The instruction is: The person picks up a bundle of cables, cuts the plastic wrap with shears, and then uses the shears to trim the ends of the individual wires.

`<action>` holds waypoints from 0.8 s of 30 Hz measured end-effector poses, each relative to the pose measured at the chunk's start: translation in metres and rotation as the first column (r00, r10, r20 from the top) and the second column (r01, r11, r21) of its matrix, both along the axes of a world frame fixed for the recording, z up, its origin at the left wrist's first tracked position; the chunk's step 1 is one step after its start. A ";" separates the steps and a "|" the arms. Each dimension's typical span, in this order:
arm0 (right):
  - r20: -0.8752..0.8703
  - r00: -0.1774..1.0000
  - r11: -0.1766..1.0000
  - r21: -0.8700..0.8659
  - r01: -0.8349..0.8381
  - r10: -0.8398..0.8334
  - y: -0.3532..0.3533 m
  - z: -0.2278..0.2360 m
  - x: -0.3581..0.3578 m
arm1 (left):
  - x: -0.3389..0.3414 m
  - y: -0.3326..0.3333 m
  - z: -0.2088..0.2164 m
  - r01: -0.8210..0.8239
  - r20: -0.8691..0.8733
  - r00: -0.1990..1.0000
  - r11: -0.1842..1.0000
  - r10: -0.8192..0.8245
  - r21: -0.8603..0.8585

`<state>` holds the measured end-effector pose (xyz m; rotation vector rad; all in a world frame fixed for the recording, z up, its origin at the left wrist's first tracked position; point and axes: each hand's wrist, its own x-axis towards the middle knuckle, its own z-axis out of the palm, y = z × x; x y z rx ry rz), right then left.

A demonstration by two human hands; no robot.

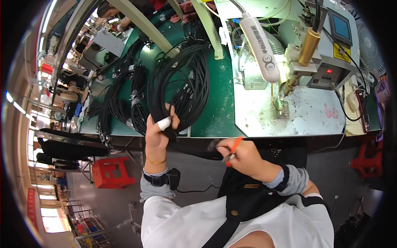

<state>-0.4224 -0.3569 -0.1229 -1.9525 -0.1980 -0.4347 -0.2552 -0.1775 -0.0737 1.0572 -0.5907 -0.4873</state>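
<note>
My left hand (159, 130), with white tape round one finger, is closed round a thick looped bundle of black cables (198, 82) at the green bench's front edge. A dark strand hangs from the bundle toward the right, below the edge. My right hand (246, 157) is closed in front of my apron, holding a small orange-handled tool (236, 144); whether it is a pair of snips or something else I cannot tell. Just left of those fingers is a dark, blurred end (213, 145), perhaps of a cable.
More black cable bundles (138, 87) lie left on the green bench (221, 99). A machine with a metal bed (306, 120), brass-coloured cylinder (309, 47) and white lamp (258, 47) stands right. Red stools (111, 171) stand at both sides. Another person (108, 11) works at the far left.
</note>
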 end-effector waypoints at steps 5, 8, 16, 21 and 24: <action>0.310 0.944 0.970 -0.240 -0.035 0.111 0.034 0.023 0.057 | 0.015 0.001 0.028 0.408 -0.431 0.811 0.910 -0.396 -0.068; 0.264 0.964 0.971 -0.235 0.033 0.031 0.052 0.008 0.083 | 0.024 0.013 0.043 0.037 -0.196 0.980 0.996 -0.021 0.077; 0.051 0.998 0.870 -0.494 -0.001 0.030 0.055 -0.015 0.098 | 0.077 0.130 0.126 -0.057 -0.245 0.968 0.895 -0.060 -0.442; 0.067 0.997 0.856 -0.517 0.000 0.041 0.057 -0.024 0.098 | 0.105 0.224 0.145 -0.669 -0.144 0.737 0.683 0.660 -0.292; 0.090 0.994 0.881 -0.473 -0.007 0.057 0.058 -0.024 0.096 | 0.084 0.243 0.144 -0.930 0.010 0.315 0.311 0.949 -0.194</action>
